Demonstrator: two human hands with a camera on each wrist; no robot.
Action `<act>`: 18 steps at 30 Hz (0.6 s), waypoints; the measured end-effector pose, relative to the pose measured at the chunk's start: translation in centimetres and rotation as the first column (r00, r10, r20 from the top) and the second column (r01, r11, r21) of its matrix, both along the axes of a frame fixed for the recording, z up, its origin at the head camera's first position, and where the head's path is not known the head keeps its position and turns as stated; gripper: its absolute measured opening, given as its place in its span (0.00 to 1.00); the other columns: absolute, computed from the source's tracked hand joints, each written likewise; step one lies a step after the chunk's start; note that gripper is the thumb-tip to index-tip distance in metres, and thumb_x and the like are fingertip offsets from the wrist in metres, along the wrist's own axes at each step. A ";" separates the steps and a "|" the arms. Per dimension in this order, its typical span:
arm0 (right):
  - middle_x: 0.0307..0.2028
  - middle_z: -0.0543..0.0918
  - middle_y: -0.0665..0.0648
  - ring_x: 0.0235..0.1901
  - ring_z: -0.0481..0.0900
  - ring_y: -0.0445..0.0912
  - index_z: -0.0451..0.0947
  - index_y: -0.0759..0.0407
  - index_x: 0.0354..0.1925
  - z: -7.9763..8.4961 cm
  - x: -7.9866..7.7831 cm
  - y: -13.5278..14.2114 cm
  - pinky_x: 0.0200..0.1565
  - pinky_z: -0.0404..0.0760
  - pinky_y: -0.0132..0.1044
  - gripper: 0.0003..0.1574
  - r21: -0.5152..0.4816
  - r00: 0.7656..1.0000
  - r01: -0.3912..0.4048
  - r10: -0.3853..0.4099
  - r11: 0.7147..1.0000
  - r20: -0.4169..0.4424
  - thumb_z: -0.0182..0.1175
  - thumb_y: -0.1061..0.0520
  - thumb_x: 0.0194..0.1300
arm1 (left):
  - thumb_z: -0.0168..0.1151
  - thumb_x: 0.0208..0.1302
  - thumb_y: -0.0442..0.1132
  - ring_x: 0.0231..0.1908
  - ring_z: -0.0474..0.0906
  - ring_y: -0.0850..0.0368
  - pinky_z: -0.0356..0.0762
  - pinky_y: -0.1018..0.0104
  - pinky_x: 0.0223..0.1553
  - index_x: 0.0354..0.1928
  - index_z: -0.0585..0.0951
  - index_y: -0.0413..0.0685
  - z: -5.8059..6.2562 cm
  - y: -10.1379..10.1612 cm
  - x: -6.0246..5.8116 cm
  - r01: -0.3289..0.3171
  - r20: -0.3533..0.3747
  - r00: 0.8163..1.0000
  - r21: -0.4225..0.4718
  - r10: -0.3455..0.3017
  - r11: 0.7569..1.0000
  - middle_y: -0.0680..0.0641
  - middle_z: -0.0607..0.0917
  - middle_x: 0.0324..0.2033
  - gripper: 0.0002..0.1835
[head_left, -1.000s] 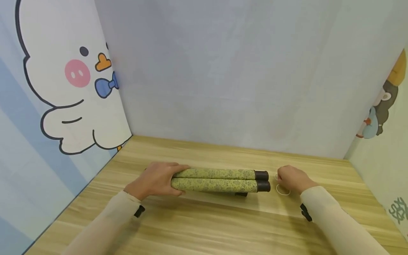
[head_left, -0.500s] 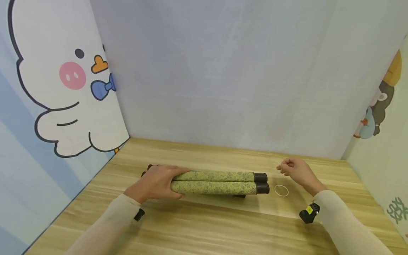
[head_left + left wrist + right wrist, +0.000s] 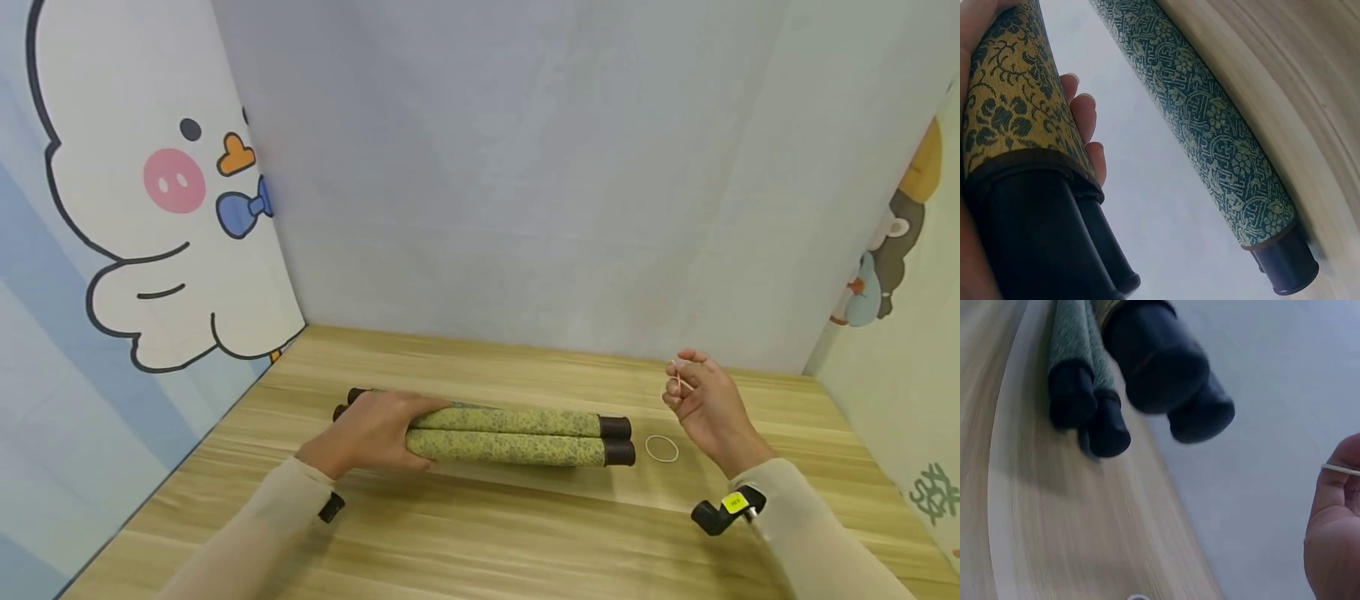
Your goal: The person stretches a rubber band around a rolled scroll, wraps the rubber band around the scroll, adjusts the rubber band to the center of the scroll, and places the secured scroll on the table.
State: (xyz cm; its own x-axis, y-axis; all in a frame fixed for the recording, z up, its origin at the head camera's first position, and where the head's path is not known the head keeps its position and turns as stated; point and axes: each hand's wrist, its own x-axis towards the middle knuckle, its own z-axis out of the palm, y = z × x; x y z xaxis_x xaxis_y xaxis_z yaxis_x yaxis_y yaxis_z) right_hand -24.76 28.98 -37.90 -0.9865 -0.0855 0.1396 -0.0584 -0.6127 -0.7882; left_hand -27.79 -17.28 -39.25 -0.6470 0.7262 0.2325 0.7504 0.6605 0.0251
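My left hand (image 3: 375, 429) grips a yellow patterned scroll (image 3: 517, 448) with two parallel rolls and black end knobs. In the left wrist view, fingertips (image 3: 1085, 115) curl round its far side. Close beside it lies a blue-green patterned scroll (image 3: 1204, 137), mostly hidden beneath the yellow one in the head view. My right hand (image 3: 716, 417) is raised off the right ends of the scrolls, palm turned inward. A thin white rubber band (image 3: 1338, 469) is looped over its bent fingers.
A second white rubber band (image 3: 662, 462) lies on the wood-grain table (image 3: 480, 542), between the scroll ends and my right hand. A pale grey backdrop (image 3: 525, 167) stands behind. Printed cartoon panels flank the table at left (image 3: 112, 317) and right (image 3: 922, 350).
My right hand has lifted from the table with one rubber band and turned its palm inward. The other band stays on the table. The left hand keeps its grip on the yellow scroll.
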 end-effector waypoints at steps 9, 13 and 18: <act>0.49 0.86 0.54 0.45 0.87 0.47 0.66 0.60 0.51 0.4 1.9 -1.5 0.40 0.87 0.40 0.08 0.343 0.995 -0.072 0.092 0.937 -0.041 0.50 0.68 0.78 | 0.76 0.49 0.65 0.43 0.85 0.54 0.83 0.55 0.34 0.70 0.76 0.60 -0.1 -0.1 0.0 -0.018 -0.007 1.000 0.011 0.018 1.000 0.51 0.85 0.56 0.45; 0.41 0.89 0.56 0.46 0.87 0.50 0.74 0.67 0.41 0.2 3.6 -3.1 0.47 0.85 0.42 0.11 0.725 0.993 0.103 -0.034 0.681 -0.110 0.63 0.59 0.72 | 0.77 0.48 0.65 0.43 0.86 0.53 0.82 0.54 0.33 0.69 0.76 0.59 -0.1 -0.6 0.0 -0.032 -0.021 0.999 0.031 0.032 0.999 0.50 0.86 0.54 0.46; 0.51 0.86 0.63 0.54 0.83 0.58 0.82 0.65 0.54 -0.2 4.7 -4.4 0.50 0.84 0.40 0.23 0.899 0.953 0.299 -0.062 0.319 -0.295 0.72 0.54 0.64 | 0.77 0.47 0.64 0.46 0.85 0.51 0.83 0.50 0.38 0.69 0.77 0.58 -0.1 -1.1 0.0 -0.056 -0.013 0.998 0.053 0.057 0.997 0.49 0.86 0.54 0.46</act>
